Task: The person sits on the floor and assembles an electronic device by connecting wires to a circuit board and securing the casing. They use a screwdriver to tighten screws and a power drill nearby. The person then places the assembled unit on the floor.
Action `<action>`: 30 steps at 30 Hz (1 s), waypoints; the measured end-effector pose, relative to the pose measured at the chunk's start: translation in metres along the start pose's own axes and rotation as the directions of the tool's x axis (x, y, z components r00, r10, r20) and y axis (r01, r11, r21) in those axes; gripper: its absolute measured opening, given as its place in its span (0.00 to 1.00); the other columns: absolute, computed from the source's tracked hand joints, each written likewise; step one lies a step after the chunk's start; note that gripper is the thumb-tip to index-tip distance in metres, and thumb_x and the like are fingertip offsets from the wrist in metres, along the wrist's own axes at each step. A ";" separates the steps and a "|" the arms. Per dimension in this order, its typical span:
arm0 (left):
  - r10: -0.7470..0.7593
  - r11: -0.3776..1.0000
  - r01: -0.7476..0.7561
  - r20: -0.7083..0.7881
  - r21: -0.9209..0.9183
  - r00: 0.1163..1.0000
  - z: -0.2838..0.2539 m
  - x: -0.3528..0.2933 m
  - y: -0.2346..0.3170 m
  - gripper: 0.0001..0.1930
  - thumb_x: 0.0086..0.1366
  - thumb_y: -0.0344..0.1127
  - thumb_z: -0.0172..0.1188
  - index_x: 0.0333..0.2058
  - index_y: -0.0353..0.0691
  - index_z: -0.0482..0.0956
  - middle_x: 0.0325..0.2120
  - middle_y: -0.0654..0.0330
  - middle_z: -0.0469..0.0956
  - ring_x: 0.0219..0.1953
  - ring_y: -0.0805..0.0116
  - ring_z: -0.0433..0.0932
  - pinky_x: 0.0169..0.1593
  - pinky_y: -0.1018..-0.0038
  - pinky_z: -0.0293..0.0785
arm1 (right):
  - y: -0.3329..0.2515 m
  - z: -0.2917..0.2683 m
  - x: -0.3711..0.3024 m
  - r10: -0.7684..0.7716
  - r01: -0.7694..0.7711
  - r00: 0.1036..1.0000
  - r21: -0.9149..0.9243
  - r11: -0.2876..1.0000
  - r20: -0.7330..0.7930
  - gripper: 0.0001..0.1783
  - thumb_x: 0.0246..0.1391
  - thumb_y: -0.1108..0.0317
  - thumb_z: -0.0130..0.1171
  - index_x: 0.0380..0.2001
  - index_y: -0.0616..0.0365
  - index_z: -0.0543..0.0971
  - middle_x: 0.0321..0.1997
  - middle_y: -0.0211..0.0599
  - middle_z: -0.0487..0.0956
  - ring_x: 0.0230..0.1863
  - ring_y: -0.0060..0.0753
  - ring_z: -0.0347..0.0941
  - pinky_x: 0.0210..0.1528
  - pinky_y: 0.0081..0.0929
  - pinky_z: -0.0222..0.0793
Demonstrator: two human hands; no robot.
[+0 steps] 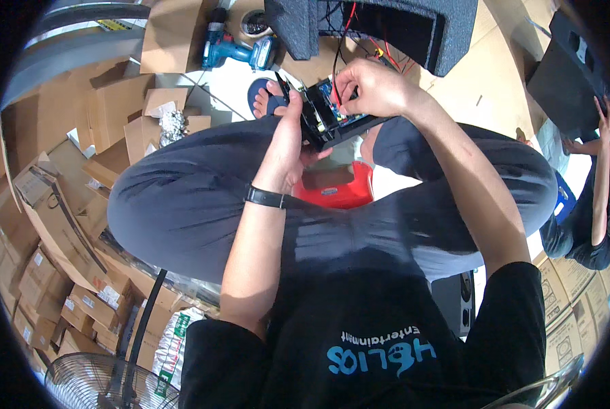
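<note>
Module (313, 121): black, box-like, open face up, held at slant just on near side of cabinet (295, 31), apart from it. Circuit board (329, 94) exposed inside, blue and pale parts visible; finer detail too small to read. Cabinet: dark, rough-textured, open side toward module. Leads: red wire (347, 28) and black ones, running slack from cabinet opening to module; far ends hidden.

Black cabinet (296, 28) and dangling red cable (349, 22) crowd the far side of the right hand (373, 88). Drill (231, 52) obstructs far left. Red container (342, 196) sits low between the legs (182, 187). Open passage rightward, over tan floor (487, 76), before second speaker (562, 75).
</note>
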State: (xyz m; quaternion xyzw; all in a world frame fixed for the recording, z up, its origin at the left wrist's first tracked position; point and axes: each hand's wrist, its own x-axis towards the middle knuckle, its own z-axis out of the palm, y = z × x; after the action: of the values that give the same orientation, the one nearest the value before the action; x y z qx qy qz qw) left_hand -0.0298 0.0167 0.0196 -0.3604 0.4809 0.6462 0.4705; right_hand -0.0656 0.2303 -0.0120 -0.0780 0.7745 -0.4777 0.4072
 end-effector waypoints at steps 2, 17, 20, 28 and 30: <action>0.003 0.999 -0.004 -0.005 -0.036 1.000 0.001 0.000 0.001 0.32 0.72 0.70 0.47 0.66 0.62 0.57 0.61 0.63 0.68 0.58 0.61 0.73 0.43 0.53 0.81 | 0.003 -0.001 0.002 -0.020 0.020 1.000 -0.014 1.000 0.013 0.11 0.46 0.80 0.70 0.36 0.63 0.85 0.34 0.35 0.87 0.39 0.24 0.83 0.43 0.26 0.79; -0.010 0.998 0.011 0.020 -0.054 1.000 -0.005 0.012 -0.002 0.34 0.76 0.67 0.42 0.58 0.39 0.71 0.49 0.51 0.78 0.48 0.56 0.80 0.41 0.55 0.85 | 0.005 -0.009 0.008 0.005 -0.018 0.991 0.102 0.995 0.134 0.07 0.49 0.77 0.70 0.34 0.66 0.85 0.34 0.42 0.88 0.37 0.29 0.85 0.38 0.27 0.79; -0.036 0.998 0.036 0.015 -0.048 0.999 -0.005 0.013 -0.002 0.34 0.75 0.67 0.42 0.58 0.41 0.71 0.50 0.52 0.78 0.50 0.58 0.79 0.44 0.54 0.83 | 0.010 -0.008 0.009 -0.016 0.001 0.990 0.110 0.994 0.141 0.08 0.50 0.77 0.70 0.34 0.66 0.85 0.35 0.42 0.88 0.37 0.29 0.85 0.38 0.27 0.79; -0.056 0.998 0.057 0.045 -0.034 0.997 -0.006 0.018 -0.004 0.34 0.75 0.69 0.42 0.58 0.43 0.72 0.50 0.54 0.77 0.53 0.59 0.78 0.48 0.52 0.80 | 0.016 -0.005 0.009 -0.040 0.028 0.991 0.092 0.995 0.131 0.08 0.50 0.75 0.70 0.34 0.63 0.83 0.35 0.40 0.88 0.36 0.30 0.84 0.38 0.28 0.78; -0.052 0.998 0.053 0.038 -0.021 0.998 -0.006 0.019 -0.005 0.34 0.74 0.69 0.42 0.58 0.43 0.71 0.50 0.53 0.77 0.53 0.59 0.78 0.47 0.52 0.80 | 0.013 -0.006 0.007 -0.008 0.002 0.994 0.058 0.998 0.107 0.09 0.49 0.74 0.71 0.34 0.62 0.83 0.34 0.39 0.88 0.36 0.31 0.84 0.37 0.29 0.77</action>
State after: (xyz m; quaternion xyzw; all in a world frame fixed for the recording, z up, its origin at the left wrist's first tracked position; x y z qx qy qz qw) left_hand -0.0306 0.0164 -0.0004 -0.3656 0.4553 0.6455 0.4924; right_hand -0.0710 0.2381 -0.0253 -0.0936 0.7371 -0.4961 0.4492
